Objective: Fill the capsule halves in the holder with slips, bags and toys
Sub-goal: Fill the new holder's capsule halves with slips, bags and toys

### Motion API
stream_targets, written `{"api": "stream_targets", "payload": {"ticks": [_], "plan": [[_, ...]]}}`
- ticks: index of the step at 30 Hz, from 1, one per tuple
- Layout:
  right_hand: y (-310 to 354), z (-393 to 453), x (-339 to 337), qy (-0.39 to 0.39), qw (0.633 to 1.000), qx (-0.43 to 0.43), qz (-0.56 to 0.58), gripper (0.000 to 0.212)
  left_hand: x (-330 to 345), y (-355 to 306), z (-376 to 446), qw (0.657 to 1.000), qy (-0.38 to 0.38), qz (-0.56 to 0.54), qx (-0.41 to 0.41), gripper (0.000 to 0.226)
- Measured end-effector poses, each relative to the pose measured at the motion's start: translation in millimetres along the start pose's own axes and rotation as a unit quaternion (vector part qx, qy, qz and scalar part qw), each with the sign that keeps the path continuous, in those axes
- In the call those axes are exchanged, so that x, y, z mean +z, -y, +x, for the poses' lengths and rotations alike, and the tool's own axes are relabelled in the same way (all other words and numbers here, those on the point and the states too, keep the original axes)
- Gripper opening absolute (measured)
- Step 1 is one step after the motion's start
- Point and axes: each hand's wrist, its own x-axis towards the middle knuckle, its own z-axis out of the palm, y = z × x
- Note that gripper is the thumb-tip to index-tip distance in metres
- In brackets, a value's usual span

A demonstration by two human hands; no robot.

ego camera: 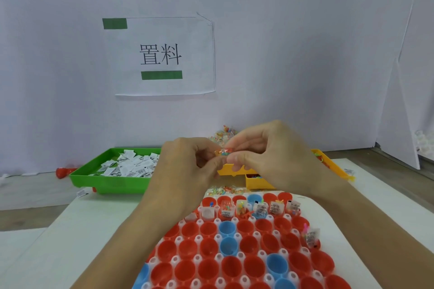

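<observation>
Both hands meet above the far end of the holder [237, 237]. The left hand [187, 166] and right hand [267, 150] pinch one small clear bag [224, 152] of coloured bits between thumb and fingertips, each grip pressed onto it; which hand bears it more is hard to tell. The bag hangs over the yellow tray [231, 169]. In the holder on the counter [77, 237], the far row of capsule halves [258, 210] carries slips and toys, while nearer halves look unfilled. A green tray [94, 177] of white slips [131, 166] lies left.
</observation>
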Motion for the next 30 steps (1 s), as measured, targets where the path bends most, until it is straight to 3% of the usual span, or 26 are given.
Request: {"api": "stream_targets", "payload": {"ticks": [8, 13, 16, 23, 30], "plan": [[0, 0, -2, 0.017, 0.999, 0.015, 0.037, 0.017, 0, 3, 2, 0.996, 0.024, 0.067, 0.045, 0.013], [1, -1, -13, 0.027, 0.999, -0.005, 0.030, 0.020, -6, 0, 2, 0.989, 0.131, -0.065, 0.000, 0.003], [2, -1, -15, 0.036, 0.999, -0.010, 0.029, 0.019, -5, 0, 2, 0.984, 0.153, -0.088, -0.005, 0.008], [4, -2, -12, 0.036, 0.999, -0.013, 0.030, 0.018, 2, -2, -1, 0.987, 0.151, -0.051, -0.023, 0.019], [2, -4, -17, 0.094, 0.995, 0.015, 0.025, 0.019, 0, -2, -3, 0.986, 0.163, 0.024, -0.007, 0.027]]}}
